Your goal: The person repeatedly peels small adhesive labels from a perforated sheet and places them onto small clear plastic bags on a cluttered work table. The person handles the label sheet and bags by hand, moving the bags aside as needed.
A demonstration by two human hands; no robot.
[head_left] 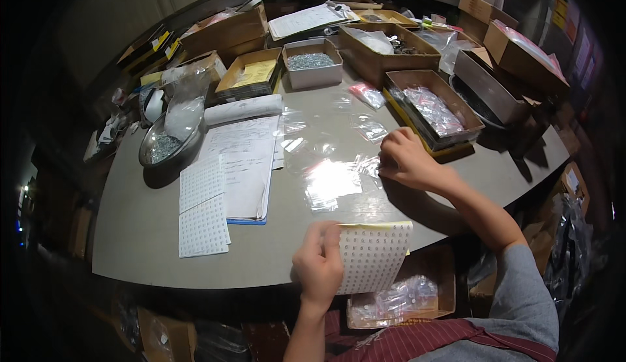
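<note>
My left hand (319, 267) grips a white sheet of small printed stickers (375, 254) by its left side, at the table's near edge. Its yellowish backing shows along the top. My right hand (409, 160) is over the table with fingertips pinched together, right beside a small clear plastic bag (368, 165). Whether the fingers hold that bag or a sticker is hidden. More flat clear bags (332, 182) lie spread to the left of this hand, some shining with glare. Two more sticker sheets (203, 209) rest on the left, partly over a clipboard with papers (244, 160).
A box of filled bags (433, 111) stands right of my right hand. Under the table edge sits an open box of clear bags (398, 300). A metal bowl of small hardware (171, 141) is at the left. A white box of metal pieces (313, 62) and several cartons line the back.
</note>
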